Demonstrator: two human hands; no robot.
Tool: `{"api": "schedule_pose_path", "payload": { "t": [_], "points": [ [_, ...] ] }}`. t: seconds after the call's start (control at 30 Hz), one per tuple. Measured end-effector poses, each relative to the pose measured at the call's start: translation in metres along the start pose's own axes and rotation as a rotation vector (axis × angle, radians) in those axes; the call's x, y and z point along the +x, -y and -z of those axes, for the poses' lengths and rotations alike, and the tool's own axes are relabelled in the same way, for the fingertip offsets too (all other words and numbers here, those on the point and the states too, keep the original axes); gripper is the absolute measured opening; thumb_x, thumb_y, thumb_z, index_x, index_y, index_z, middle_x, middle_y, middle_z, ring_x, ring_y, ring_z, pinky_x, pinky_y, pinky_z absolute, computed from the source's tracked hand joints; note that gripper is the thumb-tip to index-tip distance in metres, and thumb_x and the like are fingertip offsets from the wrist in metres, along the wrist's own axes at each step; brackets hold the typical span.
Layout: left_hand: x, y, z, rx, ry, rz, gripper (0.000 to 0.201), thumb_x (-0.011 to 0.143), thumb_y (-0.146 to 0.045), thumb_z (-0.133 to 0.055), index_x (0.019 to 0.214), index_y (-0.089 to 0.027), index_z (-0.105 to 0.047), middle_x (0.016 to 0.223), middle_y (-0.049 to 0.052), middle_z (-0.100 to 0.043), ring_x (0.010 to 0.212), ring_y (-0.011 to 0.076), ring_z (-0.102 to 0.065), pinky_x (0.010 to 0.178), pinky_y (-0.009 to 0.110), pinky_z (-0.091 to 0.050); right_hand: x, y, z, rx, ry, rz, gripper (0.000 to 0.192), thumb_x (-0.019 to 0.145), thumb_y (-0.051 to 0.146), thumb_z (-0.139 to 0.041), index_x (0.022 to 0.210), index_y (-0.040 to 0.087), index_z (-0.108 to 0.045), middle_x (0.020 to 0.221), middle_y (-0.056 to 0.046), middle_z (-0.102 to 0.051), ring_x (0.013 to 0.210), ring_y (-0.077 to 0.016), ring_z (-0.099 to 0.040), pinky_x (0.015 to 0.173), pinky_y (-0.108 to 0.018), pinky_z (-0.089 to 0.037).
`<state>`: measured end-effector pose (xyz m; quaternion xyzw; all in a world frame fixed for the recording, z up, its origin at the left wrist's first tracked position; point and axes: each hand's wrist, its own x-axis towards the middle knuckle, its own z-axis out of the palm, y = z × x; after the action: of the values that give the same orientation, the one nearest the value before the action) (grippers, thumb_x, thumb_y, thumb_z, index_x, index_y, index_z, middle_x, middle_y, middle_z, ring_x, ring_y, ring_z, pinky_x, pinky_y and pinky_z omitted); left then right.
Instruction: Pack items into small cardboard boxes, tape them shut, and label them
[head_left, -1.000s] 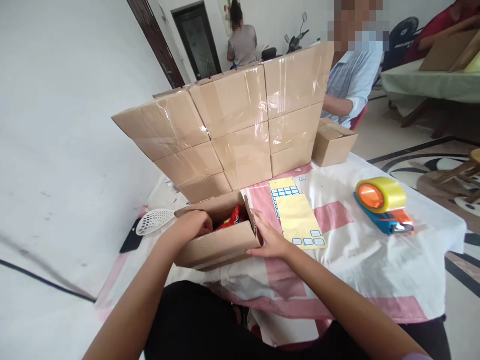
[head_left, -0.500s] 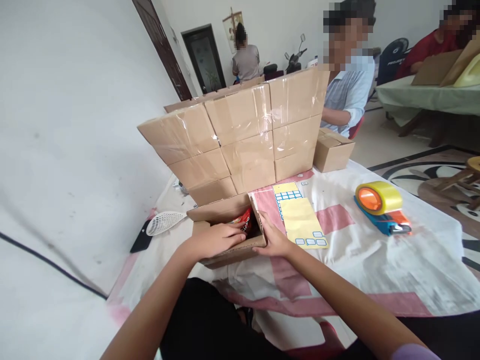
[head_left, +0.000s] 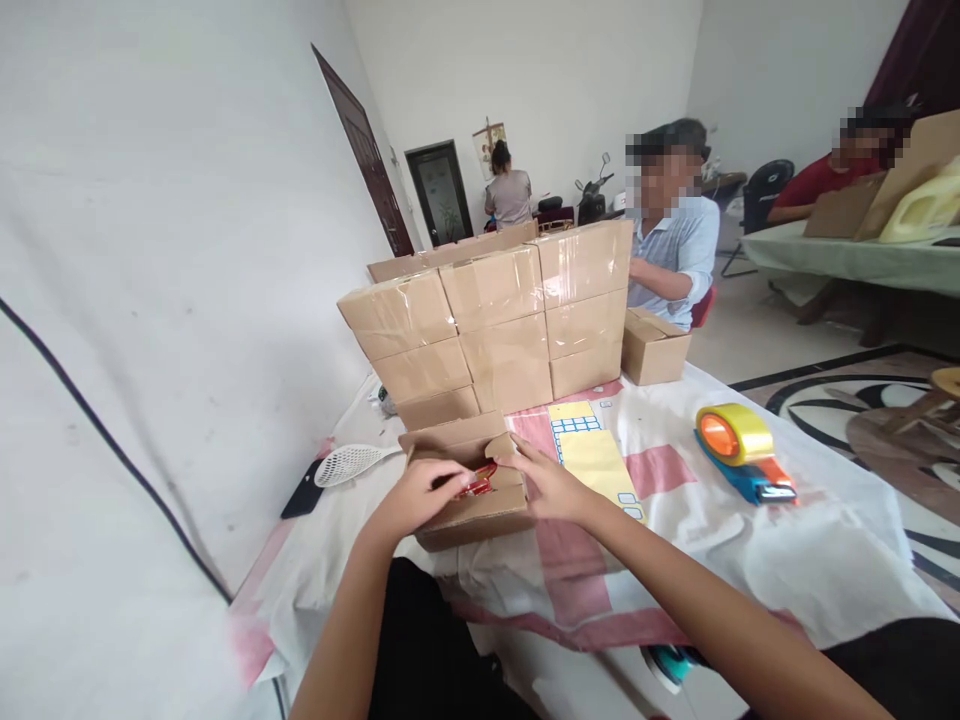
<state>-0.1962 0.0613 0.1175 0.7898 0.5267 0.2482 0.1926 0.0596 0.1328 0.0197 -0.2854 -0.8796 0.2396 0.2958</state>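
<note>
Both hands on the small cardboard box (head_left: 469, 500) at the near edge of the tabletop (head_left: 750, 560). Left hand (head_left: 417, 497) lies flat on the near flap, pressing it down, fingers loose and gripping nothing. Right hand (head_left: 545, 484) pinches the right side flap, folding it inward. Red packet (head_left: 478, 483) shows through the gap. Stack of taped boxes (head_left: 495, 325) just behind, sticker sheet (head_left: 592, 455) beside the right hand, tape dispenser (head_left: 739, 455) well to the right.

No readable text, brand or number can be made out. Print on the red packet (head_left: 478, 484) inside the open cardboard box (head_left: 472, 505) and on the yellow label sheet (head_left: 596, 460) is too small.
</note>
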Motion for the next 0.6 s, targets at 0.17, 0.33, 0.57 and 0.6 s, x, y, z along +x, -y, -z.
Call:
{"api": "schedule_pose_path", "payload": {
  "t": [0.17,0.33,0.57,0.6],
  "points": [
    [-0.01,0.045,0.02,-0.092,-0.559,0.131,0.039,0.096,-0.05,-0.049,0.104,-0.02,-0.072,0.127,0.013,-0.069,0.127,0.0277,-0.06,0.115,0.044,-0.042,0.004,0.004,0.003,-0.088,0.015,-0.053,0.075,0.073,0.041,-0.085,0.141,0.025,-0.058,0.164,-0.021,-0.031,0.14,-0.0423,-0.05,0.107,-0.054,-0.047],
    [-0.005,0.085,0.008,-0.189,-0.451,0.277,0.065,0.093,-0.05,-0.051,0.151,-0.021,-0.042,0.161,0.018,-0.04,0.143,0.0339,-0.048,0.114,0.052,-0.042,0.002,0.007,0.008,-0.103,0.05,-0.071,0.074,0.077,0.046,-0.082,0.144,0.028,-0.056,0.164,-0.017,-0.035,0.144,-0.0409,-0.046,0.11,-0.053,-0.046],
    [-0.008,0.095,-0.001,-0.271,-0.332,0.262,0.064,0.079,-0.054,-0.071,0.132,-0.022,-0.055,0.139,0.015,-0.062,0.128,0.0347,-0.062,0.095,0.044,-0.056,-0.002,0.022,0.025,-0.008,0.024,-0.089,0.066,0.086,0.06,-0.071,0.143,0.03,-0.06,0.163,-0.012,-0.038,0.147,-0.0382,-0.043,0.117,-0.055,-0.041],
    [-0.009,0.095,-0.001,-0.276,-0.336,0.257,0.055,0.079,-0.055,-0.07,0.121,-0.021,-0.06,0.131,0.014,-0.067,0.124,0.0342,-0.064,0.096,0.045,-0.055,-0.003,0.023,0.026,0.022,0.012,-0.086,0.064,0.086,0.06,-0.071,0.142,0.029,-0.062,0.161,-0.013,-0.04,0.148,-0.0373,-0.042,0.118,-0.055,-0.039]
  ]
}}
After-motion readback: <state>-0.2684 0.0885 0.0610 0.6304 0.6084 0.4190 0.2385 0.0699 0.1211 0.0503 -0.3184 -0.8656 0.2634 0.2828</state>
